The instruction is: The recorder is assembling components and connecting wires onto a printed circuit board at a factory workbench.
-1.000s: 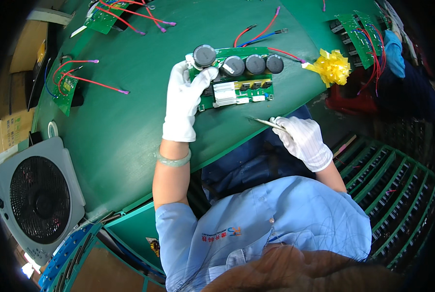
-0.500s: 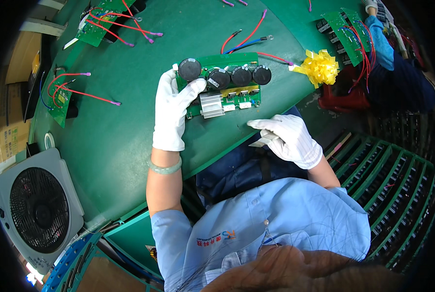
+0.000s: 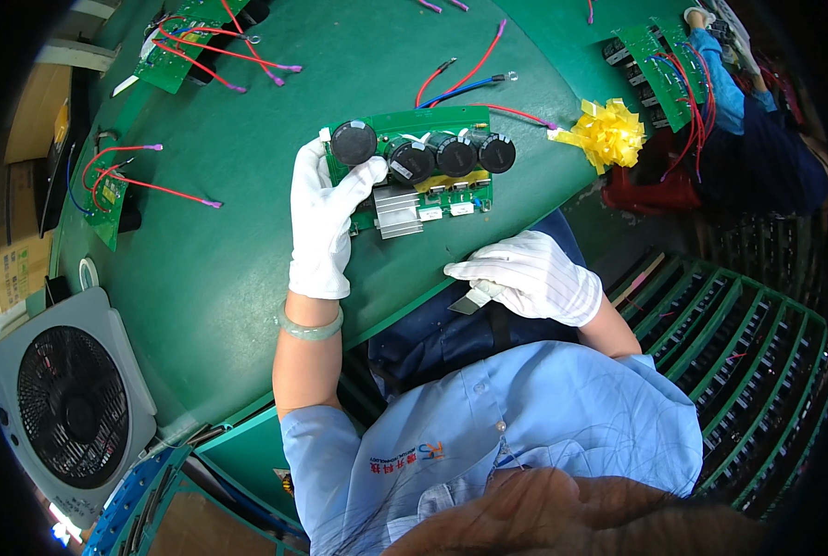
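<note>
A green circuit board lies on the green worktop close to its near edge, in front of the person. It carries a row of four black round capacitors along its far side, a ribbed silver heat sink at its near edge, and red and blue wires running off toward the worktop's far edge. The left hand, in a white glove, reaches forward with the forearm straight out from the near edge; its fingers are closed around the board's left end, thumb pressed against the leftmost capacitor. A pale green bangle sits on that wrist. The right hand, also gloved, rests at the worktop's near edge just right of the board, not touching it, palm down with fingers curled over a small metal tool whose tip shows beneath them. A yellow ribbon bow lies at the right edge. More green boards with red wires sit at the far left corner and left edge. A grey box fan stands below the worktop's left near corner. Green wire racks stand to the right; what they hold cannot be made out.
</note>
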### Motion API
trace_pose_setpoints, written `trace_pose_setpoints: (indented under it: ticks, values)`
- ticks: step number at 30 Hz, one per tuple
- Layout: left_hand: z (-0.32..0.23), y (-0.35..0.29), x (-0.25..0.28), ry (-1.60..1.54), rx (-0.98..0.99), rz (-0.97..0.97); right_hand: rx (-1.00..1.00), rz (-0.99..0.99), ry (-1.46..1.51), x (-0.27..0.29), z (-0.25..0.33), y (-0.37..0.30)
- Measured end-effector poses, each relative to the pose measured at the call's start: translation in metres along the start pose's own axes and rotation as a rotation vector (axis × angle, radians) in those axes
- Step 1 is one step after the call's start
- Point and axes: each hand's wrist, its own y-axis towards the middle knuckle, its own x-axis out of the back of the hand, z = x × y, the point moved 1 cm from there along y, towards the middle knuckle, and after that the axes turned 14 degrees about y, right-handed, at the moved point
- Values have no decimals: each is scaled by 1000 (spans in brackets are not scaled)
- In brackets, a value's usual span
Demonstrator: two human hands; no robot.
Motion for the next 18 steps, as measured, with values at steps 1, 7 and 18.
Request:
trace_pose_setpoints:
  ticks: [1, 7, 18]
  values:
    - [-1, 0, -1, 19, 2, -12, 9, 7, -9, 1, -1, 0]
    - [5, 0, -3, 26, -8, -66, -235, 38, -41, 19, 3, 3]
    - [7, 8, 0, 170, 6, -59, -112, -212, -460, 48, -21, 14]
